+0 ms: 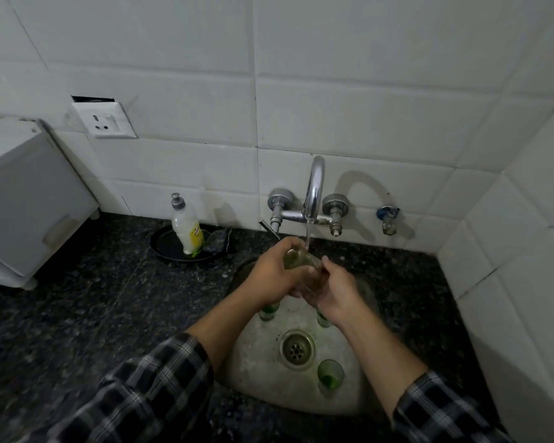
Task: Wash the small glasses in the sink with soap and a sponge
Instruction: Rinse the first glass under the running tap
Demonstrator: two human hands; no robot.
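Both my hands hold one small clear-green glass [296,259] over the steel sink [259,369], right under the running water from the tap [314,187]. My left hand [274,270] wraps the glass from the left. My right hand [335,294] grips its lower end from the right. Three more small green glasses stand in the basin: one [330,374] right of the drain [297,348], one [269,311] under my left wrist, one [322,319] partly hidden under my right hand. A soap bottle [187,228] and a dark sponge [216,243] sit on a black dish [165,243].
Dark speckled stone counter [87,314] surrounds the sink. A white appliance [29,199] stands at the left edge. White tiled walls close in behind and at the right, with a socket [104,119] and a small extra tap [387,219] on the back wall.
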